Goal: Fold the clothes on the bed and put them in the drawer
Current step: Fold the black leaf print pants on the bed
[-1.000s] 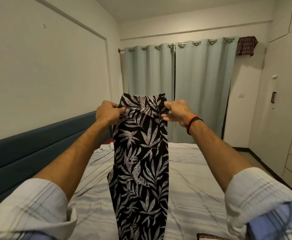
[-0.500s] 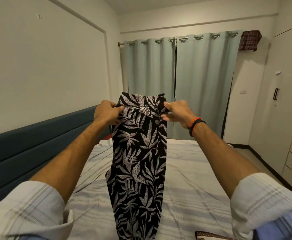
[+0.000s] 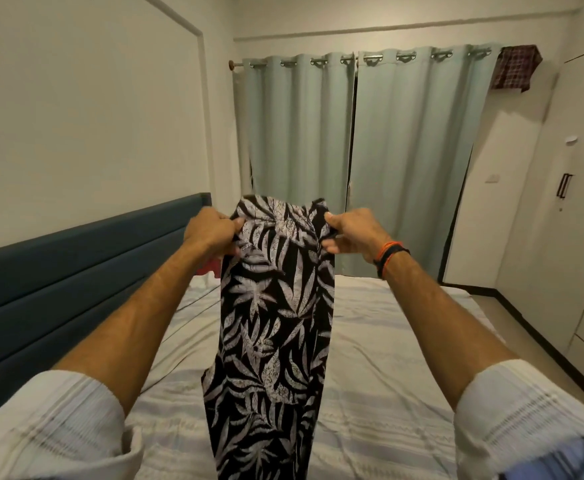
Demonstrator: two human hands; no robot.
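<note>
The left hand (image 3: pixel 211 232) and right hand (image 3: pixel 353 232) each grasp a top corner of the leaf-print garment (image 3: pixel 273 323), fingers curled round the fabric. The garment hangs vertically in the air above the bed (image 3: pixel 387 358), between both outstretched arms, in front of the closed curtains (image 3: pixel 405 150).

Over the last second, the person's two hands have lowered a little while pinching the top edge of the leaf-print garment (image 3: pixel 276 327). The left hand (image 3: pixel 211 233) and right hand (image 3: pixel 354 232) now sit lower against the curtain (image 3: pixel 405 161) behind them than a second ago, when they were level with its middle. More of the cloth's lower length now hangs down toward the bed (image 3: pixel 387 341). The small dark item seen at the near edge half a second ago is out of sight.
</note>
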